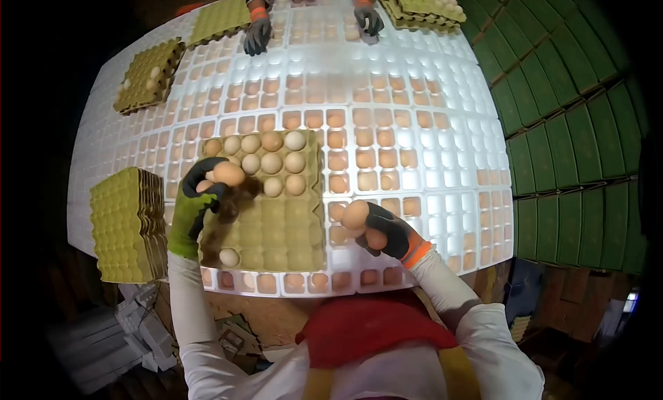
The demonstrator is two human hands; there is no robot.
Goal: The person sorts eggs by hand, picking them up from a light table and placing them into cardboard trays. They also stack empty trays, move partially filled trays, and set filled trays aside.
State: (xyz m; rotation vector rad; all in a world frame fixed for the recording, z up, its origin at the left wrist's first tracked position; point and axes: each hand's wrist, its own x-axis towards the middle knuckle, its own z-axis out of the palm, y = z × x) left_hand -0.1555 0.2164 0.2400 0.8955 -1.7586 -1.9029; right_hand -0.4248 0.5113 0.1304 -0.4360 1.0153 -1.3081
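Observation:
My left hand [195, 205], in a green and black glove, is closed around brown eggs [228, 173] above the left side of a pulp egg tray [276, 227]. Pale and brown eggs [271, 163] fill much of that tray's far rows, and a single white egg [229, 257] sits in its near left corner. To the right of the tray, my right hand [390, 234], in a black glove with an orange cuff, grips brown eggs [356, 214] over the white plastic egg trays [421, 204]. Some cells of these white trays hold eggs; the fingers partly hide the held ones.
A stack of pulp trays [124, 227] stands at the left edge. Farther back are a pulp tray with a few eggs [148, 75] and stacked trays with eggs [418, 10]. Across the table are another person's gloved hands [257, 35]. Green boxes [573, 124] line the right side.

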